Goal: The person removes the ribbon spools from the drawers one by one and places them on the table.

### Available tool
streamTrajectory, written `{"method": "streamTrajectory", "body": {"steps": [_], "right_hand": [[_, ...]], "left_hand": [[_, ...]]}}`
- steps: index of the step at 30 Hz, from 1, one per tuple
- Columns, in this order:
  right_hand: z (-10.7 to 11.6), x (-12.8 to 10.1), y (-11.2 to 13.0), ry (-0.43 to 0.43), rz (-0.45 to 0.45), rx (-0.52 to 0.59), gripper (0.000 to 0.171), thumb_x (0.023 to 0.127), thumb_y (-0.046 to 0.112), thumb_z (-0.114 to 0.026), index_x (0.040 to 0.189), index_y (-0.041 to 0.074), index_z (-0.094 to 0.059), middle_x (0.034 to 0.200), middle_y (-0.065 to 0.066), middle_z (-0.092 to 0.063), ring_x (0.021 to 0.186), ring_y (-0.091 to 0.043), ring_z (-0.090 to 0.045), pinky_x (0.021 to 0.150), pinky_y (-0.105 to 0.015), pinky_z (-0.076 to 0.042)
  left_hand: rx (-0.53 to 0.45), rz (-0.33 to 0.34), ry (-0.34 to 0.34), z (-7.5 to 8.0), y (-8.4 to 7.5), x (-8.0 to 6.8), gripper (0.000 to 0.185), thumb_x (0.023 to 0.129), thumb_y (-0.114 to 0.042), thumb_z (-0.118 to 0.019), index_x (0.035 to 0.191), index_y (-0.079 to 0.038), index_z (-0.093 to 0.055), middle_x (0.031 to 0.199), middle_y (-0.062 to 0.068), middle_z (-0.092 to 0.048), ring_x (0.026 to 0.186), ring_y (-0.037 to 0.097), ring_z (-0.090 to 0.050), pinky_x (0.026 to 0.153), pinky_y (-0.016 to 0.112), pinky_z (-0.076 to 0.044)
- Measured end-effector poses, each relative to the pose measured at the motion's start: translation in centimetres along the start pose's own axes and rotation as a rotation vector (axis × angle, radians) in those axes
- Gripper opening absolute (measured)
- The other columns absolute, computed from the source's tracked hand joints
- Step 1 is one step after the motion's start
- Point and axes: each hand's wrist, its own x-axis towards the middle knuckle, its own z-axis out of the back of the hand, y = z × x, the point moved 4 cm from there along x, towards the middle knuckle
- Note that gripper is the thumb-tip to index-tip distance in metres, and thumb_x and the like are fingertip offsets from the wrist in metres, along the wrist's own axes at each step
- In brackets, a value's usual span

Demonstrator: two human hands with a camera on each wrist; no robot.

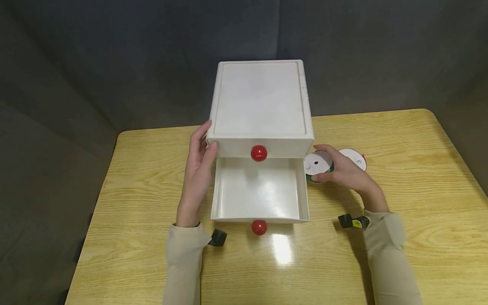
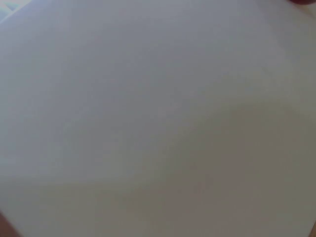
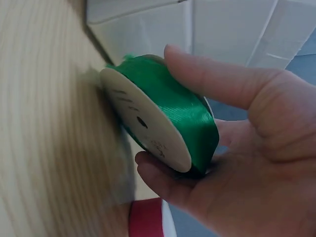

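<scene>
A: Quick rundown, big stuff first?

B: Wooden table, w/ a white drawer unit in the middle; I'll place everything off that unit. Its lower drawer is pulled out toward the person and looks bare inside. Two red knobs: upper knob on the shut top drawer, lower knob on the open drawer's front.

A: Hands?

B: Left hand is against the unit's left front corner, fingers straight and together along the side wall, thumb on the front edge. It's bracing, not gripping. Left wrist view is just blurred white, no help there.

A: Right?

B: Right hand is just right of the unit, beside the open drawer's back corner. Fingers and thumb are curled round a green ribbon spool, clamped on its rim, white face toward the table.

A: Anything else?

B: A second spool w/ red ribbon lies on the table further right of the unit, behind the hand.

A: Progress?

B: My read: drawer's open, so that part's done. Green spool is gripped but not in the drawer yet; red one looks untouched.
</scene>
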Motion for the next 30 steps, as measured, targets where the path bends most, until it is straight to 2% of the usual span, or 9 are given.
{"method": "streamTrajectory", "body": {"steps": [11, 16, 21, 26, 30], "right_hand": [[0.33, 0.53, -0.67, -0.04, -0.038, -0.141, 0.097, 0.085, 0.014, -0.085, 0.158, -0.007, -0.024, 0.153, -0.034, -0.036, 0.132, -0.046, -0.039, 0.11, -0.064, -0.03], [0.41, 0.63, -0.84, -0.048, -0.056, -0.152, 0.098, 0.083, 0.013, -0.086, 0.158, -0.007, -0.025, 0.154, -0.034, -0.034, 0.134, -0.047, -0.037, 0.112, -0.065, -0.028], [0.2, 0.96, -0.87, -0.04, -0.033, -0.204, 0.101, 0.079, 0.009, -0.088, 0.156, -0.01, -0.026, 0.153, -0.036, -0.034, 0.137, -0.049, -0.034, 0.115, -0.065, -0.025], [-0.05, 0.98, -0.63, -0.043, -0.009, -0.27, 0.1, 0.077, 0.01, -0.09, 0.154, -0.01, -0.03, 0.146, -0.037, -0.04, 0.133, -0.048, -0.037, 0.114, -0.064, -0.028], [-0.16, 0.88, -0.42, -0.047, -0.024, -0.29, 0.099, 0.078, 0.011, -0.09, 0.155, -0.008, -0.031, 0.145, -0.037, -0.041, 0.132, -0.047, -0.038, 0.113, -0.064, -0.029]], "left_hand": [[0.004, -0.005, -0.004, 0.16, 0.02, 0.07, 0.05, 0.11, -0.019, -0.045, 0.159, -0.014, -0.036, 0.158, -0.001, -0.041, 0.137, 0.017, -0.045, 0.111, 0.04, -0.039], [0.001, -0.007, -0.003, 0.22, 0.01, 0.09, 0.05, 0.11, -0.018, -0.045, 0.159, -0.013, -0.036, 0.158, 0.0, -0.04, 0.137, 0.017, -0.045, 0.111, 0.04, -0.038], [-0.001, -0.009, -0.007, 0.31, 0.11, 0.09, 0.049, 0.11, -0.018, -0.045, 0.158, -0.012, -0.036, 0.158, 0.0, -0.041, 0.137, 0.017, -0.045, 0.111, 0.04, -0.039], [-0.002, -0.015, -0.005, 0.3, 0.09, 0.1, 0.049, 0.11, -0.018, -0.045, 0.158, -0.012, -0.036, 0.158, -0.001, -0.04, 0.138, 0.017, -0.045, 0.112, 0.04, -0.038], [-0.003, -0.018, -0.002, 0.24, 0.0, 0.11, 0.049, 0.11, -0.018, -0.045, 0.158, -0.012, -0.037, 0.158, 0.0, -0.04, 0.138, 0.018, -0.045, 0.112, 0.041, -0.038]]}}
